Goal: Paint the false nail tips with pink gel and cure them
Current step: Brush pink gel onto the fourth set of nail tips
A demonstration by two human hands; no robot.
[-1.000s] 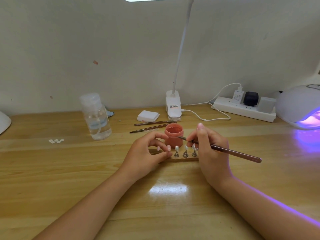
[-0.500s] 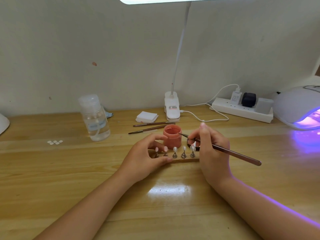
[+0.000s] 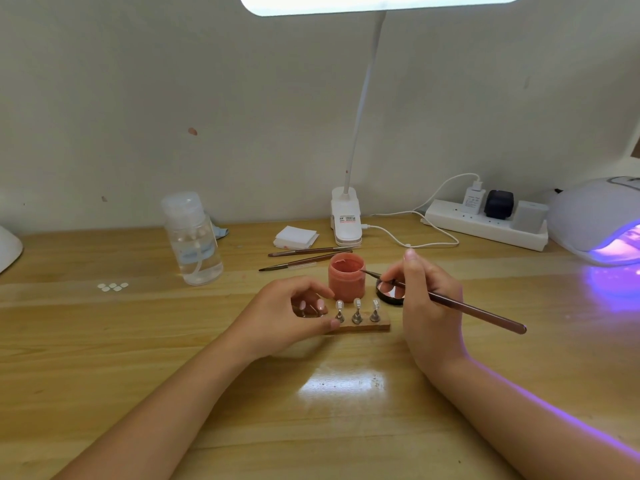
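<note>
While jar lid (image 3: pixel 390 294) lies beside, spare brushes (image 3: pixel 304 256) behind.

three clear nail tips (image 3: pixel 357 304) upright on wooden stand (image 3: pixel 363 327); open pink gel jar (image 3: pixel 346 277) just behind.

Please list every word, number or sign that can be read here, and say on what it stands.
None can be read.
Lamp clip: printed label, too blurred.
White charger: small print, too small.
Bottle: pale blue label, too blurred.
</note>
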